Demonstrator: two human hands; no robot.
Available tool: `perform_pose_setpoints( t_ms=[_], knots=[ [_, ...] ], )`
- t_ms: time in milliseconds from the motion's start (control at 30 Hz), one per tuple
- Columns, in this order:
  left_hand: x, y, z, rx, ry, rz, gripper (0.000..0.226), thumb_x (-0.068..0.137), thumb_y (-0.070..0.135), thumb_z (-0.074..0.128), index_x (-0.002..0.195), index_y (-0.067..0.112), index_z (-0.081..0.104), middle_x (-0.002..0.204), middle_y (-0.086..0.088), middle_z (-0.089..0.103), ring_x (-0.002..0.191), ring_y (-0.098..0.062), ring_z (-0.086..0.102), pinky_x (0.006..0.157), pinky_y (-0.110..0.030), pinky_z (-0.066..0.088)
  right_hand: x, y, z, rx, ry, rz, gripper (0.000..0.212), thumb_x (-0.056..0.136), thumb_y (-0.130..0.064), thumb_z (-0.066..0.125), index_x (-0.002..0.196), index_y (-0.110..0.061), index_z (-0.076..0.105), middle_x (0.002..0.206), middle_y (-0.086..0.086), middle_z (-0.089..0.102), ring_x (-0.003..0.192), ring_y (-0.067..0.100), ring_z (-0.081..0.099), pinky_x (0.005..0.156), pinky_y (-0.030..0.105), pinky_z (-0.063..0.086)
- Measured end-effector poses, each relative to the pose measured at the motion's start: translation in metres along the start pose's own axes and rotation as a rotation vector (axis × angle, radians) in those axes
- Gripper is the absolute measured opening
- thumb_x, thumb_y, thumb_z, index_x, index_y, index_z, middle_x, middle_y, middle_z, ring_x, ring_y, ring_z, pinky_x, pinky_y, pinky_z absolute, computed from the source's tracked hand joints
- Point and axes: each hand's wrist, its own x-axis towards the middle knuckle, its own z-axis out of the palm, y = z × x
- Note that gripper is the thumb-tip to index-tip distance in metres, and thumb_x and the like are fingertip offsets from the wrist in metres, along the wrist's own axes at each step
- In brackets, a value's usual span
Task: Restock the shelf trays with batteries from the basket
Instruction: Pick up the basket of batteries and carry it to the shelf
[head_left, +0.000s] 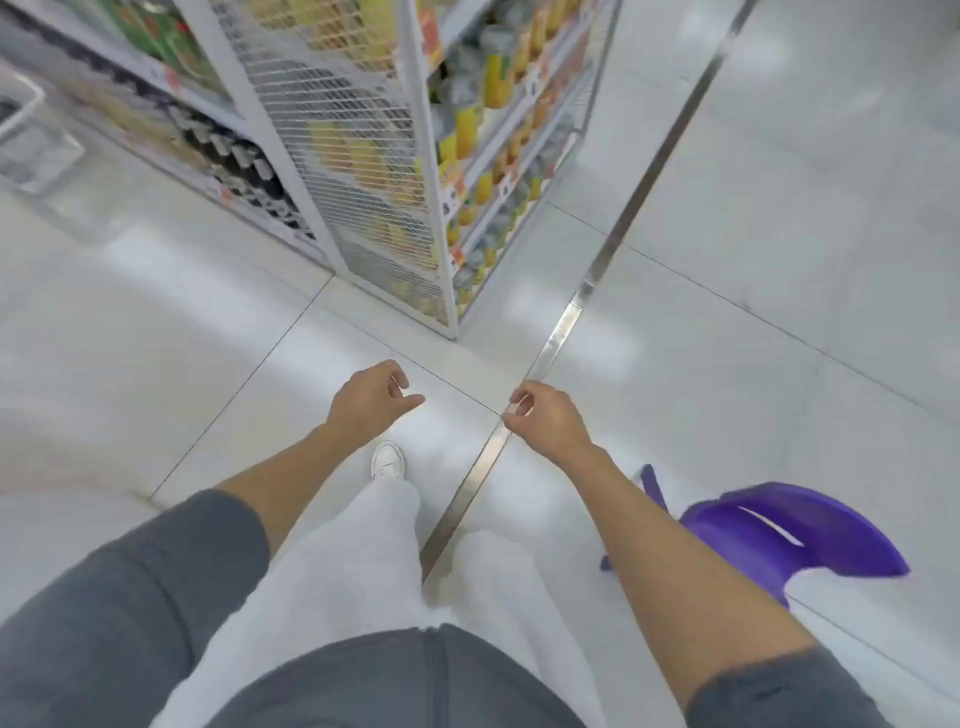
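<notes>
Below frame centre, the left hand (370, 399) and right hand (545, 415) are held out loosely curled and empty, seemingly mid-stride. Batteries cannot be seen; a white wire basket (23, 136) is glimpsed at upper left, beside the shelving (332, 130).

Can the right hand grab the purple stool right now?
Probably not without bending. The right hand is empty, held out ahead, while the purple stool sits low on the floor beside the right arm. Nothing blocks it, though.
</notes>
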Motion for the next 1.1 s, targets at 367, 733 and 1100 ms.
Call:
perform_pose_setpoints(
  t_ms=[367, 733, 1100],
  knots=[
    [0.027, -0.207, -0.174, -0.154, 0.28, -0.428, 0.021, 0.081, 0.036, 0.071, 0.089, 0.025, 0.056, 0.084, 0.008, 0.062, 0.076, -0.015, 0.057, 0.069, -0.031, 0.044, 0.138, -0.258, 0.162, -0.39, -0.37, -0.309, 0.016, 0.08, -0.026, 0.066, 0.094, -0.022, 0.059, 0.083, -0.007, 0.063, 0.076, 0.017, 0.059, 0.073, 0.032, 0.05],
    [0.12, -0.318, -0.322, -0.295, 0.432, -0.583, 0.023, 0.082, 0.037, 0.071, 0.088, 0.023, 0.054, 0.083, 0.008, 0.059, 0.071, -0.016, 0.054, 0.058, -0.027, 0.035, 0.272, -0.484, 0.279, -0.62, -0.528, -0.555, 0.02, 0.083, -0.026, 0.063, 0.101, -0.02, 0.06, 0.086, -0.006, 0.065, 0.084, 0.017, 0.059, 0.068, 0.028, 0.042],
    [0.281, -0.392, -0.512, -0.436, 0.529, -0.723, 0.022, 0.082, 0.036, 0.072, 0.09, 0.022, 0.057, 0.082, 0.01, 0.059, 0.077, -0.015, 0.057, 0.065, -0.03, 0.042, 0.452, -0.731, 0.375, -0.743, -0.688, -0.668, 0.02, 0.083, -0.027, 0.062, 0.102, -0.019, 0.06, 0.085, -0.004, 0.064, 0.08, 0.019, 0.059, 0.069, 0.03, 0.046]
  ],
)
